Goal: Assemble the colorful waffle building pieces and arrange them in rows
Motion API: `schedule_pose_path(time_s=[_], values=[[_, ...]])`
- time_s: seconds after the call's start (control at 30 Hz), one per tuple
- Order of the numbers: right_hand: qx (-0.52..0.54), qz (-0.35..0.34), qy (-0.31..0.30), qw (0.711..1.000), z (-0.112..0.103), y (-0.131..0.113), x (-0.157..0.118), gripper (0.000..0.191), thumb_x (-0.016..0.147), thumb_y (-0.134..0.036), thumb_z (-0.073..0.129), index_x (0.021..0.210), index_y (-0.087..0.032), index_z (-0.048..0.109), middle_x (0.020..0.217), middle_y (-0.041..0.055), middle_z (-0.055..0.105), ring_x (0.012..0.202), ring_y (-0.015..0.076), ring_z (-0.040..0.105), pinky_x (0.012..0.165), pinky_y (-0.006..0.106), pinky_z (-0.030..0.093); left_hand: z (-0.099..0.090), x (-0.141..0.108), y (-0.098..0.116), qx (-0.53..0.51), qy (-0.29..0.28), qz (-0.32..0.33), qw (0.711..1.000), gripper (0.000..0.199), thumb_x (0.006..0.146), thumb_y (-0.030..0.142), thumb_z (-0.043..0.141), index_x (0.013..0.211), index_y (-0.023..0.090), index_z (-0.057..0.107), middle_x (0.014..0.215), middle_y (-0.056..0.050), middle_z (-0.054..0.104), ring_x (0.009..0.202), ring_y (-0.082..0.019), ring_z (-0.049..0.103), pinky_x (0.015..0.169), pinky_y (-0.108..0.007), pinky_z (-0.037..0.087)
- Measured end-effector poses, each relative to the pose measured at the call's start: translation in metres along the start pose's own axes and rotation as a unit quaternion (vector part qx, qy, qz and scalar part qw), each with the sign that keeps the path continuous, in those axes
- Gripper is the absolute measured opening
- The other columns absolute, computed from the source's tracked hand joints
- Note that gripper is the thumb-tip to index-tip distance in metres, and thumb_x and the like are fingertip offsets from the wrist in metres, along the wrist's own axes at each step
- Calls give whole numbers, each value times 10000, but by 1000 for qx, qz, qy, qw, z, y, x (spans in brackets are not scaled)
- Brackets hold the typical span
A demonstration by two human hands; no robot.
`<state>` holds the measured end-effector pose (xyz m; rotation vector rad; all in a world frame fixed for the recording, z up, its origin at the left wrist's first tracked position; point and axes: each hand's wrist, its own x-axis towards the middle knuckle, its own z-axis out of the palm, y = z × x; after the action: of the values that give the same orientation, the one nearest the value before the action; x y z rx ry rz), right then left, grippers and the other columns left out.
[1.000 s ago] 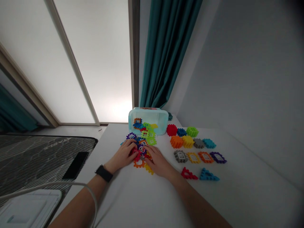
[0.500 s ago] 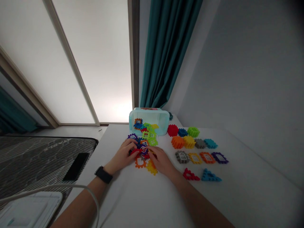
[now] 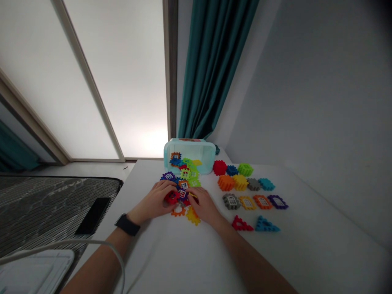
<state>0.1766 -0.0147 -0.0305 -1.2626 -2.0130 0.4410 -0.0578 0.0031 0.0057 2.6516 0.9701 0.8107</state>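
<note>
My left hand (image 3: 159, 199) is closed around a red building block (image 3: 172, 197) at the left edge of a loose heap. Across from it, my right hand (image 3: 202, 204) has its fingers curled over the heap's right side. A yellow piece (image 3: 193, 195) shows partly beneath those fingers, and I cannot make out whether they grip it. Between the hands lies a purple block with a white window (image 3: 182, 193). An orange block (image 3: 178, 210) and a yellow block (image 3: 192, 216) lie just in front, partly covered by the hands.
Behind the heap, a pale blue tub (image 3: 210, 157) lies on its side with blocks spilling out. To the right, rows of sorted blocks include a gray window block (image 3: 231, 201), a red triangle (image 3: 241, 223) and a blue triangle (image 3: 266, 224). A white cable (image 3: 101, 242) crosses the lower left.
My left hand now has the red block lifted and turned so more of its face shows. The right hand stays over the heap. The whole view has shifted slightly.
</note>
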Motion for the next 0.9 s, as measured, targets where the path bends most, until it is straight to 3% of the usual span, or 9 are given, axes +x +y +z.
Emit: schedule_pose_path(time_s=[0.17,0.3,0.43,0.7,0.83,0.9], values=[[-1,-10,-6,1000,0,-1,-3,260,938,-220,519,1164,-230,646,1152,84,697,1128,251,603,1026,447,455,-6,-2,-8,-15,-20,10,1000,411,778,214,741,1174,272,647,1195,-61,671,1171,-260,586,1040,-424,461],[9,-16,-7,1000,-3,-4,-5,291,923,-216,535,1198,-225,628,1201,94,674,1161,258,575,1050,468,440,-3,-3,-12,-25,-33,-12,999,350,769,233,773,1094,263,648,1138,-54,652,1107,-256,591,1002,-425,479],[40,-32,21,998,-7,-9,-6,333,913,-175,518,1223,-232,623,1226,90,664,1197,246,558,1086,471,417,2,-3,-9,-15,-5,-34,999,345,774,269,786,1070,241,611,1136,-66,620,1091,-267,572,963,-434,491],[181,59,62,980,-6,-24,-9,212,903,-228,552,1085,-228,662,1080,64,720,1088,226,648,1036,421,477,14,1,12,-12,81,9,997,386,832,285,752,1172,236,576,1158,-99,603,1094,-272,570,973,-454,490],[236,91,65,965,-5,-26,-8,221,878,-276,599,1083,-222,660,915,27,726,969,215,685,994,409,501,18,3,22,-14,83,37,996,322,898,284,680,1198,248,568,1158,-98,618,1088,-264,586,971,-453,501],[249,104,75,960,-5,-25,-7,259,873,-289,600,1116,-218,652,838,8,711,874,203,690,934,390,526,19,3,23,-19,84,31,996,385,900,286,676,1260,259,542,1201,-107,603,1119,-270,581,975,-455,508]])
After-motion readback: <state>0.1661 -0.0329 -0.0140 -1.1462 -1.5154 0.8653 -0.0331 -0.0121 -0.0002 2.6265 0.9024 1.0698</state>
